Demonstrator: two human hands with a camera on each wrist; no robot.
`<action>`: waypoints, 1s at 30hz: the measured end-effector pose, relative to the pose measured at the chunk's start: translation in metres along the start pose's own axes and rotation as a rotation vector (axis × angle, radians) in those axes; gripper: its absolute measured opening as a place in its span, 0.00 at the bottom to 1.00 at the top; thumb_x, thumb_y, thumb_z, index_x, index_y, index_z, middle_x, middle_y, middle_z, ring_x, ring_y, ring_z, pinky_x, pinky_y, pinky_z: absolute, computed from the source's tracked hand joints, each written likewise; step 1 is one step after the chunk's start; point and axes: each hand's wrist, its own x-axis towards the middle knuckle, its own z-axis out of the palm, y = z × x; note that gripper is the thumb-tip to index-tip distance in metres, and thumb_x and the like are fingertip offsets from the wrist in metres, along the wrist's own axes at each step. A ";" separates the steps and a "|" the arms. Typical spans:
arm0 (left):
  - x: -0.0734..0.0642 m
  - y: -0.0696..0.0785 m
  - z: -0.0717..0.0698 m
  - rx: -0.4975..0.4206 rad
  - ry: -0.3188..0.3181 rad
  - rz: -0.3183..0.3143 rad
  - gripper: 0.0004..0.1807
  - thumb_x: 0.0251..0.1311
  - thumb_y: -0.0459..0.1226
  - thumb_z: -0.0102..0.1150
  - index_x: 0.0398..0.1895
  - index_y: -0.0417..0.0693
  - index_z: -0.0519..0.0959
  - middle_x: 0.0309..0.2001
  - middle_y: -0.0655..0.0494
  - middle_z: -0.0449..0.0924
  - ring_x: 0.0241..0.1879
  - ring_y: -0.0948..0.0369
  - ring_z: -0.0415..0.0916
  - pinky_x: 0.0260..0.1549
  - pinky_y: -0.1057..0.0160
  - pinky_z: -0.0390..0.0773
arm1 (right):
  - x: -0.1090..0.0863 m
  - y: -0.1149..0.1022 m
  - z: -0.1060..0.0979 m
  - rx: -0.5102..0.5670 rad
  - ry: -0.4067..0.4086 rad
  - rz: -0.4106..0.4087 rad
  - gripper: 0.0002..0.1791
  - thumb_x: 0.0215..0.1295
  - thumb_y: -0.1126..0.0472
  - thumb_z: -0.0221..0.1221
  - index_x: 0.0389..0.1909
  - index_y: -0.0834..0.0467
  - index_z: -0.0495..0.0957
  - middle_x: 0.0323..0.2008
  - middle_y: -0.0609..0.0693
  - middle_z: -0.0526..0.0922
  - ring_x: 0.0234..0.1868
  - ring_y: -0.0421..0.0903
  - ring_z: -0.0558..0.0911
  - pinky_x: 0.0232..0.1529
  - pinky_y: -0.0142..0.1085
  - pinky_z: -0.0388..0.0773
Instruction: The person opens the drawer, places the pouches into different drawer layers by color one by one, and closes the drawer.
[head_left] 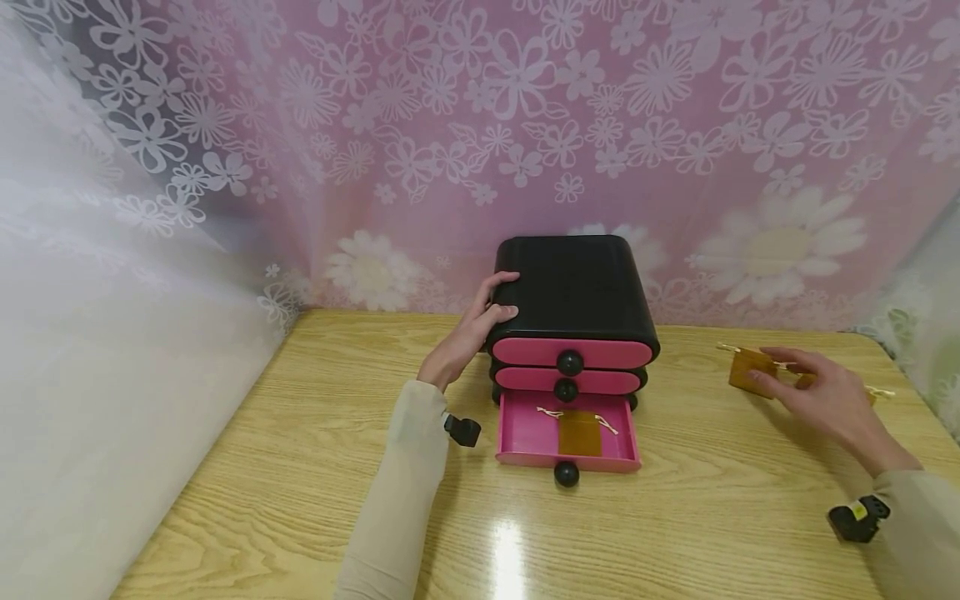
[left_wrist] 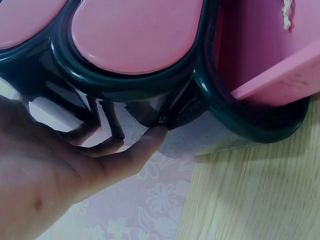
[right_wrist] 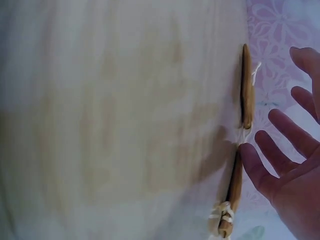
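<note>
A black mini drawer cabinet [head_left: 573,283] with pink drawer fronts stands on the table, its bottom drawer [head_left: 528,425] pulled out. Inside that drawer lies a mustard-brown drawstring pouch [head_left: 580,433] with cream cords. My left hand [head_left: 468,333] rests against the cabinet's left side, fingertips on the top edge; in the left wrist view its fingers [left_wrist: 135,152] touch the glossy side wall. At the right, my right hand [head_left: 821,396] is over two more brown pouches, the left one [head_left: 752,372] partly visible and the other mostly hidden. The right wrist view shows spread fingers [right_wrist: 280,157] beside both pouches.
The wood-grain table [head_left: 300,467] carries everything. A pink flowered curtain [head_left: 450,167] hangs close behind the cabinet, with a pale sheet [head_left: 112,333] along the left edge. The open drawer's round black knob [head_left: 567,474] sticks out toward the front.
</note>
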 end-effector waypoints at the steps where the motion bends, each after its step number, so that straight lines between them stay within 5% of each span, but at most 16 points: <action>1: 0.000 0.000 0.000 0.000 0.000 0.001 0.29 0.72 0.50 0.48 0.74 0.79 0.58 0.82 0.66 0.39 0.75 0.49 0.60 0.72 0.36 0.60 | 0.000 0.001 0.000 0.001 -0.009 0.008 0.34 0.69 0.45 0.64 0.68 0.62 0.74 0.61 0.75 0.75 0.43 0.57 0.86 0.28 0.32 0.73; 3: 0.000 0.000 0.000 0.000 0.001 0.003 0.29 0.72 0.50 0.48 0.74 0.78 0.58 0.82 0.65 0.38 0.75 0.49 0.60 0.72 0.36 0.60 | 0.001 0.004 0.001 0.001 -0.021 0.018 0.34 0.69 0.44 0.64 0.67 0.63 0.75 0.60 0.77 0.76 0.49 0.69 0.83 0.29 0.31 0.73; 4: 0.000 0.000 0.000 0.000 0.001 0.003 0.29 0.72 0.49 0.48 0.74 0.78 0.58 0.82 0.65 0.38 0.75 0.49 0.61 0.73 0.37 0.60 | 0.001 0.005 0.002 0.001 -0.024 0.020 0.34 0.69 0.44 0.64 0.67 0.63 0.75 0.58 0.77 0.77 0.48 0.66 0.84 0.29 0.31 0.73; 6: 0.000 0.000 0.000 0.000 0.001 0.004 0.29 0.72 0.49 0.48 0.74 0.78 0.58 0.82 0.65 0.38 0.74 0.50 0.61 0.73 0.37 0.60 | 0.002 0.008 0.002 -0.002 -0.031 0.022 0.34 0.69 0.44 0.64 0.66 0.63 0.75 0.56 0.76 0.79 0.41 0.46 0.87 0.29 0.30 0.73; 9: 0.000 -0.001 0.000 0.003 0.003 0.010 0.29 0.72 0.49 0.48 0.74 0.78 0.58 0.82 0.65 0.39 0.74 0.50 0.62 0.73 0.38 0.60 | 0.003 0.010 0.003 -0.013 -0.040 0.015 0.33 0.69 0.45 0.64 0.65 0.63 0.76 0.52 0.74 0.83 0.33 0.17 0.73 0.29 0.29 0.72; 12: 0.001 -0.002 0.000 0.004 0.006 0.012 0.29 0.71 0.49 0.48 0.74 0.79 0.58 0.81 0.65 0.39 0.73 0.50 0.62 0.73 0.38 0.60 | 0.005 0.012 0.004 -0.025 -0.052 0.002 0.32 0.69 0.45 0.63 0.65 0.63 0.76 0.51 0.73 0.83 0.33 0.11 0.65 0.30 0.33 0.74; 19: 0.002 -0.003 0.000 0.009 0.005 0.012 0.29 0.72 0.49 0.48 0.74 0.79 0.58 0.82 0.66 0.37 0.74 0.50 0.61 0.73 0.38 0.59 | 0.006 0.010 0.006 -0.053 -0.054 -0.015 0.31 0.69 0.45 0.64 0.63 0.64 0.78 0.51 0.72 0.84 0.34 0.18 0.70 0.33 0.47 0.79; 23: 0.002 -0.002 0.000 0.011 0.007 0.010 0.29 0.72 0.49 0.48 0.74 0.79 0.58 0.82 0.65 0.37 0.74 0.49 0.61 0.73 0.37 0.59 | 0.005 0.009 0.006 -0.053 -0.059 -0.027 0.29 0.69 0.46 0.65 0.61 0.63 0.80 0.51 0.71 0.85 0.34 0.18 0.71 0.33 0.45 0.79; 26: 0.002 -0.002 0.000 0.010 0.008 0.005 0.29 0.71 0.50 0.48 0.73 0.80 0.59 0.82 0.65 0.37 0.74 0.50 0.61 0.72 0.38 0.60 | 0.004 0.008 0.007 -0.069 -0.060 -0.046 0.27 0.68 0.48 0.66 0.59 0.63 0.81 0.49 0.70 0.85 0.34 0.29 0.80 0.33 0.45 0.79; 30: 0.003 -0.003 -0.001 0.011 0.004 0.008 0.29 0.71 0.49 0.48 0.73 0.79 0.58 0.82 0.65 0.37 0.73 0.51 0.62 0.73 0.39 0.59 | 0.003 0.006 0.008 -0.092 -0.062 -0.076 0.24 0.67 0.51 0.67 0.57 0.63 0.83 0.47 0.67 0.87 0.40 0.58 0.86 0.35 0.52 0.79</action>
